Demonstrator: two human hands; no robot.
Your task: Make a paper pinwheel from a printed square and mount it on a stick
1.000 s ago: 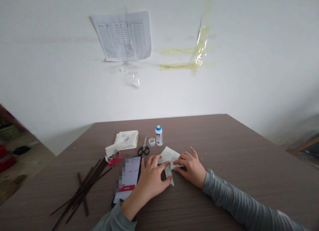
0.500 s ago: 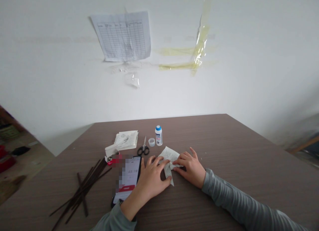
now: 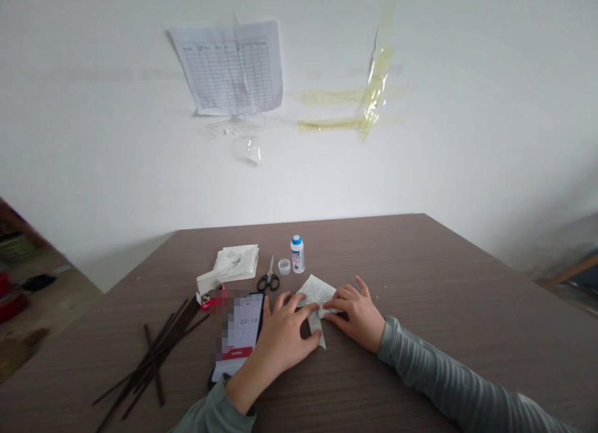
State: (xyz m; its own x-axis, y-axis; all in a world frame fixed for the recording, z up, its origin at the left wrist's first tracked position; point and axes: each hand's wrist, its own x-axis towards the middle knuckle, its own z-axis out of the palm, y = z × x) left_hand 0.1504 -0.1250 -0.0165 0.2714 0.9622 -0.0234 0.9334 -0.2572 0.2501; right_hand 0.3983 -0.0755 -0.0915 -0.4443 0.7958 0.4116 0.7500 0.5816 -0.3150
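Note:
A folded sheet of printed paper (image 3: 316, 298) lies on the table, pointed at its lower end. My left hand (image 3: 284, 334) presses it from the left, with the fingertips and thumb on its edge. My right hand (image 3: 354, 314) holds it from the right, with the fingers meeting the fold at its middle. Under the heel of my left hand's side lies a phone (image 3: 239, 333) showing a timer, its left part pixelated. The paper's underside is hidden.
The wood-grain table (image 3: 420, 277) also holds scissors (image 3: 268, 279), a white glue bottle (image 3: 298, 254) with a blue top, a small cap (image 3: 284, 266), a stack of printed paper (image 3: 237, 262), a red-and-white box (image 3: 205, 294) and several dark sticks (image 3: 154, 364). Its far edge meets a white wall.
Both hands stay on the paper with only slight shifts. The phone's timer digits have changed from 03:17 to 03:18.

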